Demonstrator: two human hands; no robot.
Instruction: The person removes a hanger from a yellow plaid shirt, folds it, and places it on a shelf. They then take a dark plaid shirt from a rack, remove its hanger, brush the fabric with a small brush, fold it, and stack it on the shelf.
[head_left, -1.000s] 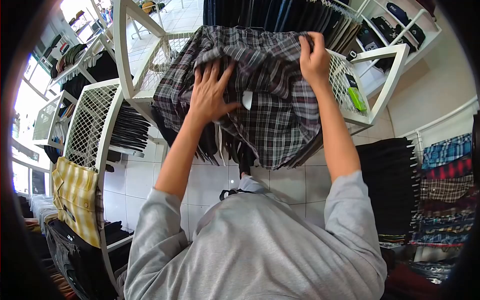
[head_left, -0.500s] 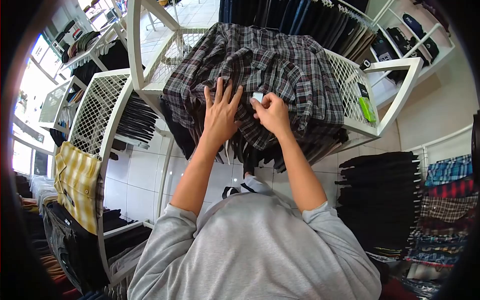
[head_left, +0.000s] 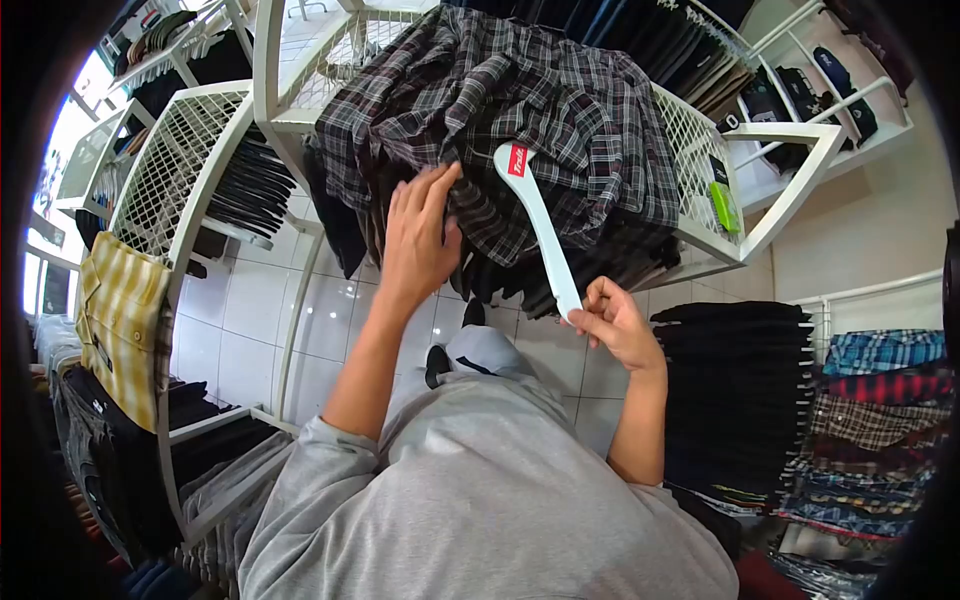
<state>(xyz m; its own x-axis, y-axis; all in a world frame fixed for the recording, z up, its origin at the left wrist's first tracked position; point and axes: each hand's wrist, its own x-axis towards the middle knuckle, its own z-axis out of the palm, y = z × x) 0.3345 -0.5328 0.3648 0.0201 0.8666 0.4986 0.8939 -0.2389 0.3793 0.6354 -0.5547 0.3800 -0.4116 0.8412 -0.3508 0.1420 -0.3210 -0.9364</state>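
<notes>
My right hand (head_left: pixel 622 328) pinches the lower end of a long, curved white collar strip (head_left: pixel 548 240) between thumb and fingers. Its rounded far end carries a red label with white lettering and overlaps the shirt in this view. A dark plaid shirt (head_left: pixel 610 130), rumpled and spread out, lies over the white rack top. At the shirt's near edge, my left hand (head_left: pixel 415 235) is raised with its fingers stretched out, the fingertips beside the folded cloth. Nothing is in the left hand.
White mesh-topped racks (head_left: pixel 185 135) stand on the left, one with a yellow plaid shirt (head_left: pixel 125 320) draped over its edge. A bright green packet (head_left: pixel 724 205) lies on the mesh at right. Folded black garments (head_left: pixel 735 400) and plaid stacks (head_left: pixel 885 410) fill the lower right.
My right hand has drawn the white strip out of the shirt, down and to the right, so its whole length shows. The left hand has lifted off the shirt and shifted down-left.
</notes>
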